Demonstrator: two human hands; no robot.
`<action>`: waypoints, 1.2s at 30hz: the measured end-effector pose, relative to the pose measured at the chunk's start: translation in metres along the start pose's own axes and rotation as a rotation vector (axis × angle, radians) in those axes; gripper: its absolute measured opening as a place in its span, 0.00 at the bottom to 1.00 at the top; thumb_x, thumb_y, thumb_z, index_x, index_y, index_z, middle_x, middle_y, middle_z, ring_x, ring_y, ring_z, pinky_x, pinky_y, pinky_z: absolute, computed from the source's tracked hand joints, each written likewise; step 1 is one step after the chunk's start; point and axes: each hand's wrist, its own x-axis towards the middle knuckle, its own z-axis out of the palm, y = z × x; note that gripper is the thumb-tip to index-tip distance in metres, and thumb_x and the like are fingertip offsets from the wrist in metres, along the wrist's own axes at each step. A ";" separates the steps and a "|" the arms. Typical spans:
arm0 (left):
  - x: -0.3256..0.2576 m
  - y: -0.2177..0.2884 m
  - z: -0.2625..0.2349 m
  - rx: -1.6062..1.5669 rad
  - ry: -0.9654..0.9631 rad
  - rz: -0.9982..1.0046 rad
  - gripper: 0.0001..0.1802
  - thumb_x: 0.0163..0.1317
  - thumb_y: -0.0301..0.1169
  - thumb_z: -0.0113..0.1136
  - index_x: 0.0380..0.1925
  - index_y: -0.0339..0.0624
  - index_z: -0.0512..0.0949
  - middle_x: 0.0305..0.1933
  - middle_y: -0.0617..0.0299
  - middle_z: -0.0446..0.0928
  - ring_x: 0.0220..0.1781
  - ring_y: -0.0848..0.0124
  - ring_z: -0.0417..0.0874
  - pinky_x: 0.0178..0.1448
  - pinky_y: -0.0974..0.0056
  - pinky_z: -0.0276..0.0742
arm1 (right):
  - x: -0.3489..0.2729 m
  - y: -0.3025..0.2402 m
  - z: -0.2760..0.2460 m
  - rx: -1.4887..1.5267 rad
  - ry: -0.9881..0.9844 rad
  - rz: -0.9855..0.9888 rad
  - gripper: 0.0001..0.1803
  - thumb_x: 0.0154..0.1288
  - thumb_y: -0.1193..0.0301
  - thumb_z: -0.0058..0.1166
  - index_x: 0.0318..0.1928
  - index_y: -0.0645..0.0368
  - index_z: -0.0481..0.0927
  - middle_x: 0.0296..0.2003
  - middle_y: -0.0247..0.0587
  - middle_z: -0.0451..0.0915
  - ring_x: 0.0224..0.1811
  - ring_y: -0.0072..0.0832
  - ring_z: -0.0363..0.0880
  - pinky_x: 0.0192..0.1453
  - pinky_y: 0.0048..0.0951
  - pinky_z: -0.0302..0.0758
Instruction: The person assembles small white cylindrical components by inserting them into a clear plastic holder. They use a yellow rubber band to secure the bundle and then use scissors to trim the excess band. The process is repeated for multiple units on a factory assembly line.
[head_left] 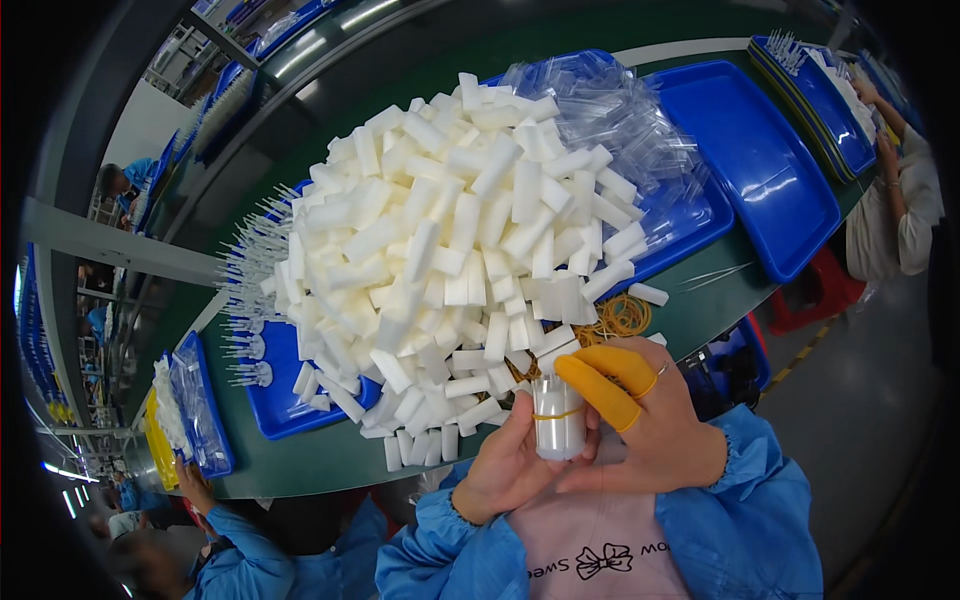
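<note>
**Left hand [512, 455] clasps clear cylindrical plastic tube [557, 438] at the near edge of a crowded green counter [705, 303]**

Bare thumb and fingers of the left hand are clamped on opposite sides of the tube, which stands roughly upright just short of the counter's near edge, with a thin yellow rubber band [557, 414] looped around its middle and a pale filling showing through the wall. The right hand [645, 410], some fingers sheathed in yellow rubber finger covers [598, 388], curls over the tube's upper right side; whether its fingertips pinch anything cannot be told. A white cylindrical foam piece [556, 347] shows just beyond them, its contact with the hand unclear.

By its look, the tube should be very light, its wall thin, smooth and a little slippery, stiff enough to keep its shape yet likely to dent or crease under a hard squeeze. Its sides, close to the band, seem the surest place to take hold, with gentle pressure from both flanks; the rubber covers should add grip. Foam, by contrast, looks soft and springy, best pinched lightly at mid-length. Beyond the hands rises a large heap of white foam pieces [440, 230], with a tangle of yellow-brown rubber bands [624, 318] at its right.
</note>
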 end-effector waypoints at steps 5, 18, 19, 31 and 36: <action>-0.003 -0.004 0.003 0.084 0.158 0.037 0.35 0.70 0.56 0.25 0.62 0.40 0.60 0.56 0.55 0.68 0.56 0.64 0.72 0.62 0.59 0.67 | 0.004 -0.001 0.007 -0.171 -0.038 0.009 0.42 0.38 0.51 0.66 0.56 0.58 0.73 0.45 0.40 0.71 0.52 0.41 0.66 0.57 0.45 0.63; -0.002 0.005 -0.005 0.119 0.075 0.040 0.42 0.56 0.47 0.64 0.63 0.37 0.57 0.59 0.54 0.68 0.61 0.61 0.71 0.65 0.56 0.67 | 0.003 0.018 0.007 0.116 -0.009 -0.006 0.36 0.39 0.57 0.70 0.53 0.54 0.76 0.45 0.40 0.73 0.46 0.42 0.69 0.51 0.43 0.65; -0.001 0.006 -0.002 0.157 0.096 0.065 0.42 0.56 0.47 0.65 0.63 0.37 0.57 0.59 0.55 0.68 0.61 0.62 0.71 0.65 0.57 0.67 | 0.005 0.017 0.005 0.083 -0.019 -0.008 0.37 0.39 0.56 0.70 0.53 0.54 0.76 0.45 0.40 0.72 0.46 0.42 0.69 0.52 0.43 0.65; -0.025 0.019 -0.017 0.765 0.081 0.130 0.17 0.62 0.32 0.59 0.49 0.38 0.75 0.44 0.62 0.77 0.44 0.73 0.76 0.50 0.68 0.70 | -0.003 0.021 0.000 0.069 0.056 0.069 0.41 0.31 0.61 0.75 0.52 0.59 0.75 0.46 0.45 0.72 0.47 0.41 0.70 0.52 0.39 0.67; -0.040 0.038 -0.002 1.483 -0.278 0.250 0.13 0.47 0.31 0.71 0.36 0.50 0.84 0.34 0.67 0.75 0.34 0.69 0.74 0.39 0.66 0.68 | -0.004 0.031 -0.006 0.025 0.112 0.069 0.43 0.30 0.62 0.76 0.53 0.62 0.75 0.46 0.48 0.71 0.47 0.41 0.71 0.50 0.35 0.70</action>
